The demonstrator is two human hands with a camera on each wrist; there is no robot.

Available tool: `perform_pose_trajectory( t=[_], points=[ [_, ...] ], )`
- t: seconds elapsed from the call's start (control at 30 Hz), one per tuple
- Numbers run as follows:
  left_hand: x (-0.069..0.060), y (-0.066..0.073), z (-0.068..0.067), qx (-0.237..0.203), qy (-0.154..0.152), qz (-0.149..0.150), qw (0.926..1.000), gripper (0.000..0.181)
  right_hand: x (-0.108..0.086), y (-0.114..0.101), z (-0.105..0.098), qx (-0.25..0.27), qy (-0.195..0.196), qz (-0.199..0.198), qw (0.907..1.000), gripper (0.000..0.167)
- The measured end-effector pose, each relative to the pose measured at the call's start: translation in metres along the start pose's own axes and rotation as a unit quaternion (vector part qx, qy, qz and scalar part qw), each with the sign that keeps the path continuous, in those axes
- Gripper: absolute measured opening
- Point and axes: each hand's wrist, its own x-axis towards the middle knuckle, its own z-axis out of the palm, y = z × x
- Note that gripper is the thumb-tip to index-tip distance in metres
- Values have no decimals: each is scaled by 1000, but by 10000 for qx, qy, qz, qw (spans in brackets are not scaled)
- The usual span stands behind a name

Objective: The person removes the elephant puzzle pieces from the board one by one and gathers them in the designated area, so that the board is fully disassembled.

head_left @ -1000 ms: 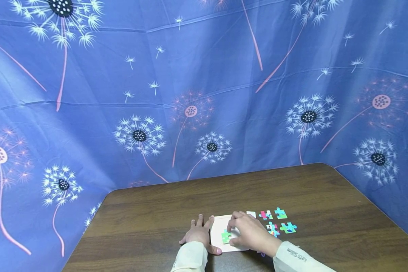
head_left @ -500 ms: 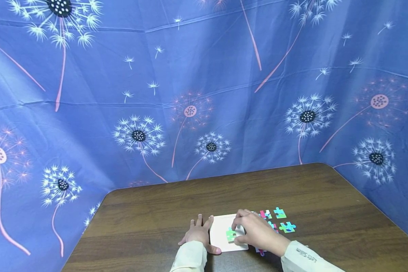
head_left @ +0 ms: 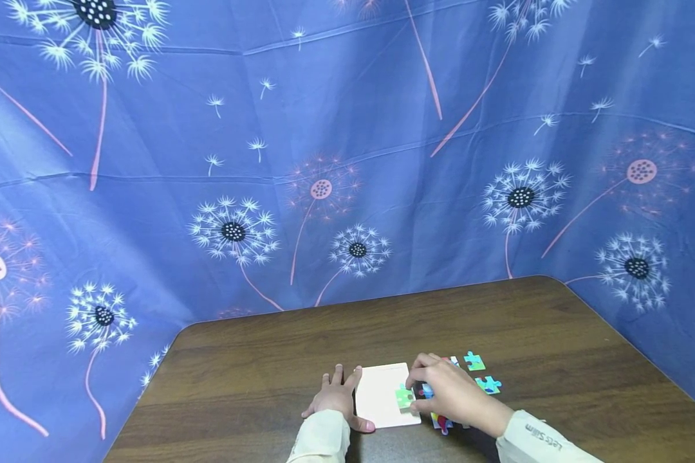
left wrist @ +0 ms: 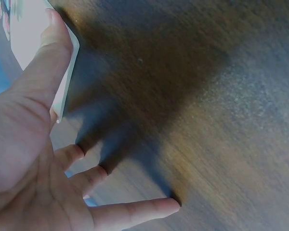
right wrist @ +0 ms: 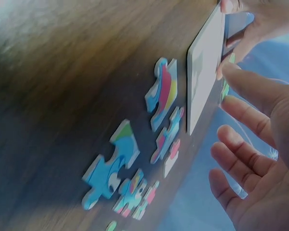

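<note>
A white puzzle board (head_left: 379, 395) lies flat on the table in the head view. My left hand (head_left: 334, 400) rests at its left edge with fingers spread; in the left wrist view the thumb (left wrist: 57, 41) lies over the board and the other fingers reach to the tabletop. Over the board's right side, my right hand (head_left: 452, 391) pinches a green jigsaw piece (head_left: 404, 397) between thumb and finger. The right wrist view shows this green piece (right wrist: 225, 90) edge-on and raised above the board, its other fingers loosely bent. Part of the piece is hidden by the fingertips.
Several colourful jigsaw pieces lie right of the board, among them a blue-green one (head_left: 473, 361), another (head_left: 489, 385) and a red-yellow one (head_left: 442, 422); my right hand partly covers others. A blue dandelion-print cloth (head_left: 347, 141) hangs behind the brown table (head_left: 266, 360).
My right hand has moved right across the board, carrying the green jigsaw piece from the middle toward the right edge. The left hand stays at the board's left edge.
</note>
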Motion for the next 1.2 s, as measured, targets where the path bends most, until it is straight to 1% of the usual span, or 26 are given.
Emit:
perform_pose_trajectory(
  t=[0.13,0.23,0.33,0.5,0.67,0.9,1.03,1.1,1.2],
  points=[
    [3,-2,3,81,-5,-39,10000,105,-3,3,-3,-113,90,-34,9999,22],
    [3,-1,3,128,-21,-64,9999,105,-7,6,-4,-216,223,-84,9995,23],
    [2,-1,2,141,-37,-82,9999,104,-10,9,-7,-186,200,-45,9996,23],
    [0,0,0,138,-59,-73,9999,104,-17,15,-11,18,58,66,10000,23],
    [0,0,-1,167,-58,-59,9998,103,-23,21,-15,-44,74,65,9999,24],
    [-2,1,-2,138,-45,-28,9999,103,-31,28,-18,-290,278,-74,9992,22],
    [-1,1,-1,99,-55,-33,9999,103,-35,33,-20,-231,354,-236,9988,23],
    [-1,1,-1,87,-64,-32,9999,102,-37,35,-21,-178,345,-265,9989,24],
    [-1,1,-1,71,-85,-33,9999,103,-40,37,-24,-180,247,-184,9994,24]
  ],
)
